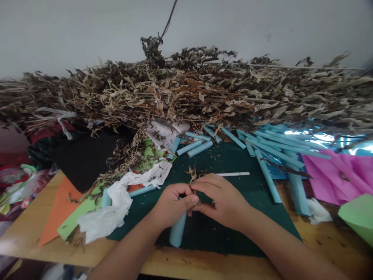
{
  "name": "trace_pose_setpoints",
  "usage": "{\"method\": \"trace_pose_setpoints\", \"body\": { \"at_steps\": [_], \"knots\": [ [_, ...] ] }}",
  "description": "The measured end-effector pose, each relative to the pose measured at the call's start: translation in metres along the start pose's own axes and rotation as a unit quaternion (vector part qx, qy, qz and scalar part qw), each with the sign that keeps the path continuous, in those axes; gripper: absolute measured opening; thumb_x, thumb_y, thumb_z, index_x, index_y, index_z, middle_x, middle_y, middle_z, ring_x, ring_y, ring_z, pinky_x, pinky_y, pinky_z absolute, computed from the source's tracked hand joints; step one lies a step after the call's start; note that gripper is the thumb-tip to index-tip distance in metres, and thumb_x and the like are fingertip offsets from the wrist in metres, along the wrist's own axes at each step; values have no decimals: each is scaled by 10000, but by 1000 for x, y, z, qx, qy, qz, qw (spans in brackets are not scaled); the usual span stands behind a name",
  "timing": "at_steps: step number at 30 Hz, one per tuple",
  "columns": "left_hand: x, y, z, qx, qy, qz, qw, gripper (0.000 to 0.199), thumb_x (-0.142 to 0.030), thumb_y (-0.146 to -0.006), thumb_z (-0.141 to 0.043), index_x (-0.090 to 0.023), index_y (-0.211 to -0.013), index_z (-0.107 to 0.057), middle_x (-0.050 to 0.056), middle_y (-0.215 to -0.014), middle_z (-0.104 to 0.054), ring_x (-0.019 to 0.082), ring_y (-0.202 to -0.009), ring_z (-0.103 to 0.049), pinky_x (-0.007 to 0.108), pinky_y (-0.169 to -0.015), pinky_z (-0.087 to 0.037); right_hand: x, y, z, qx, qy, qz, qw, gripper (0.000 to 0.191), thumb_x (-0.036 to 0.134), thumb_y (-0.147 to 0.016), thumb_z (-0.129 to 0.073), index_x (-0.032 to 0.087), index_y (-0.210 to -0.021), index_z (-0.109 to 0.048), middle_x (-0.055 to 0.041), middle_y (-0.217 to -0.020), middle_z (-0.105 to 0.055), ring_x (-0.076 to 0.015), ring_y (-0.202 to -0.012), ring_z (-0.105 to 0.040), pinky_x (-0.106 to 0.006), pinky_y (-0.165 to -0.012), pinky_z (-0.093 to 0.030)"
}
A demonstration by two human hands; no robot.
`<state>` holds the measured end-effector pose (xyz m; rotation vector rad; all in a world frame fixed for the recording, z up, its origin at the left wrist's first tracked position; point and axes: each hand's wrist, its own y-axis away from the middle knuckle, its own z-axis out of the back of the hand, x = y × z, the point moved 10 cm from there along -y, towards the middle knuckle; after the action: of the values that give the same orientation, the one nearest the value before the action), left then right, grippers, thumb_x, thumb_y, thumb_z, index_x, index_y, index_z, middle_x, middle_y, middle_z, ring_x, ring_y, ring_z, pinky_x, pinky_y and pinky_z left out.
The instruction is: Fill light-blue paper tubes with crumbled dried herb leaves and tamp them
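Observation:
My left hand (172, 204) is closed around the upper part of a light blue paper tube (177, 232), which slants down toward the table's front edge. My right hand (220, 198) meets it at the tube's top, fingers pinched on some dried leaves (192, 175) that stick up between the two hands. The tube's mouth is hidden by my fingers. Just beyond my right hand a thin white stick (236, 174) lies on the dark green sheet (239, 233). Several short blue paper tubes (200, 149) are at the sheet's far edge.
A big heap of dried leafy stalks (186, 93) fills the back along the wall. Long blue paper rolls (268, 177) and pink paper (338, 175) lie right. Crumpled white tissue (116, 206), orange paper (60, 210) and a black sheet (90, 157) are left on the wooden table (29, 237).

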<state>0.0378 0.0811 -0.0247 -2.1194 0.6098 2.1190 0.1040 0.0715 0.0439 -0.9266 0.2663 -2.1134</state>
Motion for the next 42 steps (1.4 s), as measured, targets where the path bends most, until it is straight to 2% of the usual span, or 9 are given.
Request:
{"method": "trace_pose_setpoints", "body": {
  "at_steps": [3,6,9,12,17,21,24,34,42],
  "knots": [
    [-4,0,1,-4,-52,-18,998,308,-382,-645,-565,-136,-501,-448,-29,-452,-461,69,-422,-428,180,-448,-326,0,-1,2,-10,-23,-10,1000,224,202,-680,-591,144,-894,-561,-55,-871,-596,-166,-804,-508,-314,-723,-422],
    [-15,2,9,-52,-139,-56,987,280,-328,-645,-580,-136,-478,-463,-24,-481,-461,80,-470,-443,189,-493,-336,-2,0,3,-32,-35,-30,998,222,87,-658,-547,143,-872,-561,-52,-839,-591,-150,-792,-508,-285,-710,-430],
    [-20,3,14,-88,-171,-66,979,265,-315,-623,-604,-137,-472,-478,-16,-505,-476,92,-501,-455,199,-517,-347,2,2,5,-56,-9,-7,998,173,86,-661,-535,140,-823,-567,-58,-796,-586,-156,-759,-504,-285,-677,-437],
    [-15,2,18,-105,-143,-40,983,256,-317,-587,-628,-131,-483,-487,-12,-508,-487,96,-497,-459,204,-506,-357,10,4,9,-75,31,36,996,64,151,-718,-520,141,-757,-570,-56,-734,-588,-158,-697,-495,-291,-633,-432],
    [-1,1,13,-74,-76,22,994,225,-297,-578,-635,-127,-713,-577,-17,-601,-527,59,-440,-431,178,-438,-371,12,5,11,-89,72,61,992,129,135,-756,-459,139,-711,-579,-45,-669,-588,-155,-654,-488,-298,-629,-425],
    [0,3,5,-52,-69,25,996,249,-318,-614,-608,-120,-765,-604,-12,-604,-517,52,-434,-428,173,-431,-385,13,6,9,-98,135,80,983,153,112,-757,-445,133,-709,-590,-43,-641,-587,-161,-646,-490,-318,-635,-419],
    [1,3,5,-65,-48,25,996,272,-315,-615,-609,-123,-807,-604,-9,-620,-526,46,-406,-427,175,-413,-376,16,7,10,-107,164,89,977,156,112,-761,-448,129,-714,-597,-47,-642,-596,-165,-642,-492,-321,-613,-416],
    [-14,9,9,-132,-95,-54,985,156,-279,-647,-560,-125,-671,-573,-15,-526,-511,76,-426,-465,189,-443,-370,27,13,18,-164,149,107,969,114,84,-736,-486,102,-748,-598,-72,-676,-604,-171,-669,-496,-316,-616,-447],
    [4,8,9,-128,30,-4,991,182,-297,-626,-575,-130,-594,-510,-43,-422,-461,61,-374,-428,173,-395,-332,28,12,18,-162,148,114,969,133,86,-749,-464,107,-776,-592,-73,-674,-602,-159,-661,-516,-300,-618,-481]
  ]
}}
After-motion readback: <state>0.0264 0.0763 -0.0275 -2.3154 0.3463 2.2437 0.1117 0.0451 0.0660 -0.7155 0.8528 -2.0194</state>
